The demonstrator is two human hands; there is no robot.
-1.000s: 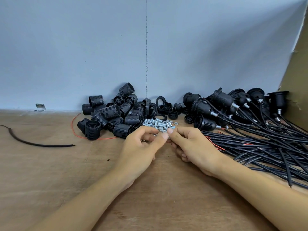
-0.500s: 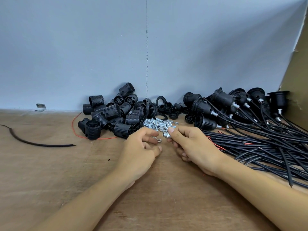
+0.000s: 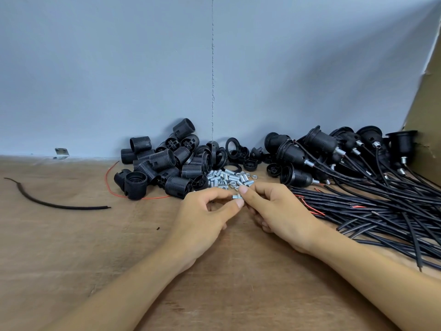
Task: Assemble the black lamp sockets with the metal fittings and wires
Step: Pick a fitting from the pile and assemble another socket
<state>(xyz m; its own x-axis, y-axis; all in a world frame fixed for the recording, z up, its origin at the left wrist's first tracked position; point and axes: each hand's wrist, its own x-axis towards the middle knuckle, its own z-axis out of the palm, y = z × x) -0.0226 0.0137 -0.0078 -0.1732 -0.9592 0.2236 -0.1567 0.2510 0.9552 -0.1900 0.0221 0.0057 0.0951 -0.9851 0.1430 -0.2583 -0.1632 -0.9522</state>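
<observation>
Head view: right fingertips (image 3: 243, 189) and left fingertips (image 3: 239, 203) are pinching one small threaded metal fitting (image 3: 237, 197) between them, probably steadying it for screwing; left hand (image 3: 202, 218) and right hand (image 3: 279, 209) are meeting just near of the fittings pile (image 3: 229, 177), keeping reach short; loose black sockets (image 3: 162, 167) are lying far left; wired sockets (image 3: 322, 148) and wires (image 3: 381, 211) are fanning right.

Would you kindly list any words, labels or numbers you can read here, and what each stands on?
None can be read. The black sockets, metal fittings, wires, wall and cardboard show no legible print; any moulded marks on the sockets are too small to tell.
</observation>
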